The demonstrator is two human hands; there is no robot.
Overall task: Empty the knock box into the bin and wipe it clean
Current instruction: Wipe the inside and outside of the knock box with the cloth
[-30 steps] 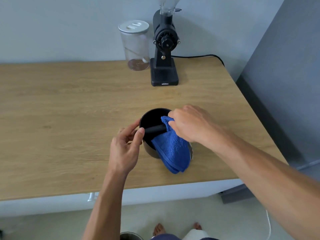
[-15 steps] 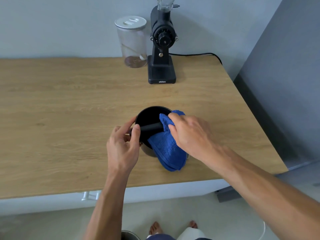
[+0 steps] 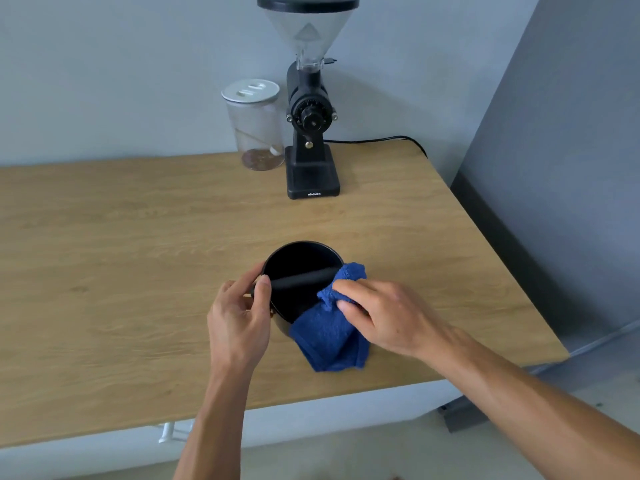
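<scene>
The round black knock box stands on the wooden table, tipped a little towards me, with its black bar across the opening. My left hand grips its left rim, thumb over the edge. My right hand pinches a blue cloth against the box's right rim; the rest of the cloth hangs down the near side onto the table. The inside looks dark and empty. No bin is in view.
A black coffee grinder with a clear hopper stands at the back of the table, its cable running right. A clear jar with a white lid is left of it. The table's right edge borders a grey wall.
My right hand has slid the cloth from the middle of the bar out to the box's right rim. The head view has tilted up, showing more of the grinder and losing the floor.
</scene>
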